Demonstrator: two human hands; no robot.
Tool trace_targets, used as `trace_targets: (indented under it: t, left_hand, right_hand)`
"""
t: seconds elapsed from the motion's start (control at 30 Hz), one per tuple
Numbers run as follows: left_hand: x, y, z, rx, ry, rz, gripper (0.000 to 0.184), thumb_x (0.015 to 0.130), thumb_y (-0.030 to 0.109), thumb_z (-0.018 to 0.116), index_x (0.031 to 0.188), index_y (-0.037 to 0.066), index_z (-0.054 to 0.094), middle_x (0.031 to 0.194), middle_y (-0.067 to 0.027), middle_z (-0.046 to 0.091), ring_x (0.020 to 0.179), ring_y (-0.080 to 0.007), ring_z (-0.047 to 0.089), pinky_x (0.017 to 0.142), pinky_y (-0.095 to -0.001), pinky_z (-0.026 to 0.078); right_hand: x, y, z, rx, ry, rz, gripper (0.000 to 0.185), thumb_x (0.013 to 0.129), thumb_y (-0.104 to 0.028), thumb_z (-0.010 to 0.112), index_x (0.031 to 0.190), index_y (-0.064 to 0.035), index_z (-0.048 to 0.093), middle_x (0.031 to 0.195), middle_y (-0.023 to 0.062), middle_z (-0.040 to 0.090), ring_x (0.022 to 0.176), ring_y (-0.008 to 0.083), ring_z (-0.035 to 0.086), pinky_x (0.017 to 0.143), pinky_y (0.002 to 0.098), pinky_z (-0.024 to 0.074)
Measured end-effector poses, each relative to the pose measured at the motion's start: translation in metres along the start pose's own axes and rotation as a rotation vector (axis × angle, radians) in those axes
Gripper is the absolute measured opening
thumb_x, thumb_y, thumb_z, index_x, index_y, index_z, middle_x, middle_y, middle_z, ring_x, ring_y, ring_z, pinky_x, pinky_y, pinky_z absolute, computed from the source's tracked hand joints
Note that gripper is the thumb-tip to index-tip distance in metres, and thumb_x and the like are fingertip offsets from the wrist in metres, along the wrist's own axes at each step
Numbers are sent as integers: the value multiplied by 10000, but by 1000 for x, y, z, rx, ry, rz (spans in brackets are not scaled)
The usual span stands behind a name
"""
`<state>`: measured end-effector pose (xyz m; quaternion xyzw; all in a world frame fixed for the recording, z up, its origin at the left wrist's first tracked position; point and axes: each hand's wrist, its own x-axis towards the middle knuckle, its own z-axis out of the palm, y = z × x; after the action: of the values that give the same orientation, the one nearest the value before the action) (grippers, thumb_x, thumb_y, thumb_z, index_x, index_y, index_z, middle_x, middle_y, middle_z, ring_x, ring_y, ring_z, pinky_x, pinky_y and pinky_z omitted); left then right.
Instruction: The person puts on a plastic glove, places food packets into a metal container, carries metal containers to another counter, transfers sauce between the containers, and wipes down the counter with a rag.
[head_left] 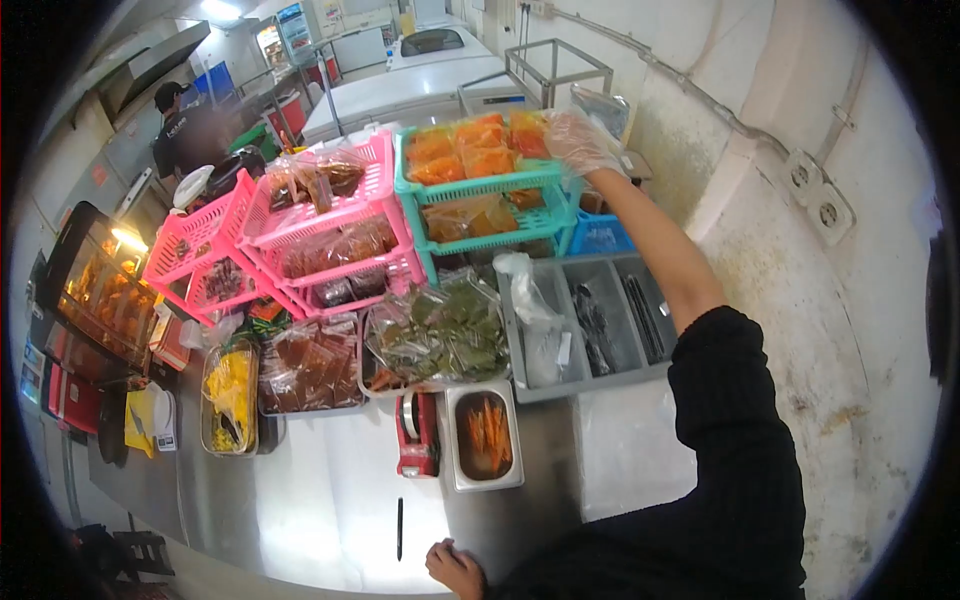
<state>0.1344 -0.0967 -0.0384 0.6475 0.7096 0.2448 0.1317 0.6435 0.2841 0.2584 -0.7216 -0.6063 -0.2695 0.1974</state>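
Observation:
My right hand (580, 143), in a clear plastic glove, reaches to the right end of the upper teal basket (490, 184). That basket bears bags of orange food (470, 148); whether my fingers grip anything there is not clear. My left hand (455, 568) is bare and rests at the counter's near edge, its fingers curled, near a black pen (400, 528). Above it stand a red tape dispenser (418, 440) and a steel tray (484, 483) with orange strips.
Pink baskets (325, 228) stand left of the teal ones. Trays of bagged greens (440, 335) and brown packets (310, 370) sit before them. A grey divided bin (590, 385) is at right. A person in black (185, 135) stands at the back left.

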Motion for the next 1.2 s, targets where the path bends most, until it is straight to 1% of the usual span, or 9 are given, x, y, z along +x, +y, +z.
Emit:
trace_targets:
  t: [0.2, 0.53, 0.6, 0.63, 0.67, 0.73, 0.77, 1.07, 1.2]
  left_hand:
    - [15, 27, -22, -40, 43, 65, 248, 669, 162, 504, 878, 45, 570, 837, -201, 534, 784, -389, 497, 709, -485, 396]
    - [12, 10, -8, 32, 38, 149, 241, 695, 140, 504, 902, 20, 529, 804, -210, 515, 728, -367, 503, 621, -466, 408]
    - [-5, -43, 30, -491, -253, -603, 217, 735, 130, 498, 912, 7, 514, 816, -213, 507, 677, -337, 507, 542, -426, 413]
    - [15, 10, -11, 34, 7, 181, 191, 758, 109, 494, 912, -4, 507, 824, -212, 505, 654, -316, 513, 497, -398, 408]
    - [11, 0, -2, 38, 11, 181, 191, 758, 109, 494, 912, -4, 507, 824, -212, 505, 654, -316, 513, 497, -398, 408]
    - [-4, -30, 22, -358, -188, -445, 187, 746, 90, 507, 912, 4, 514, 840, -211, 509, 708, -330, 517, 545, -404, 423]
    - [13, 19, -13, 73, 25, 78, 190, 740, 92, 497, 912, 15, 522, 864, -211, 515, 766, -325, 514, 618, -411, 431]
    - [19, 29, -26, -15, -80, 26, 287, 674, 97, 543, 953, 29, 534, 892, -220, 513, 821, -391, 495, 727, -481, 402]
    - [19, 26, -24, -6, -47, 68, 286, 678, 99, 539, 956, 31, 533, 897, -220, 512, 820, -391, 497, 723, -480, 404]
  right_hand:
    - [56, 26, 82, -140, -75, 188, 233, 749, -139, 459, 881, -10, 601, 890, 168, 604, 837, 318, 584, 765, 393, 454]
    - [56, 23, 52, -331, -219, -88, 239, 796, -120, 434, 955, -6, 572, 960, 169, 592, 888, 267, 587, 789, 356, 463]
    - [54, 20, 55, -250, -174, -26, 247, 791, -122, 440, 971, -5, 563, 965, 169, 590, 882, 273, 590, 781, 359, 468]
    - [52, 24, 69, -187, -76, 3, 246, 781, -128, 450, 957, -11, 576, 955, 169, 595, 873, 280, 593, 769, 362, 473]
    - [52, 27, 78, -124, 20, 31, 245, 771, -134, 460, 943, -17, 589, 944, 169, 600, 864, 287, 596, 757, 365, 478]
    - [70, 38, 89, -235, -112, -37, 231, 747, -129, 491, 917, -23, 606, 923, 163, 608, 863, 289, 596, 752, 366, 479]
    - [72, 38, 83, -298, -181, -69, 225, 734, -126, 506, 904, -25, 614, 913, 160, 611, 862, 290, 596, 749, 367, 480]
    - [90, 25, 2, -193, -16, 85, 344, 509, -206, 699, 825, -84, 641, 869, 125, 617, 867, 256, 594, 757, 314, 479]
    - [96, 28, 10, -56, 25, 51, 201, 576, -168, 663, 753, -87, 610, 843, 104, 611, 856, 237, 594, 752, 313, 477]
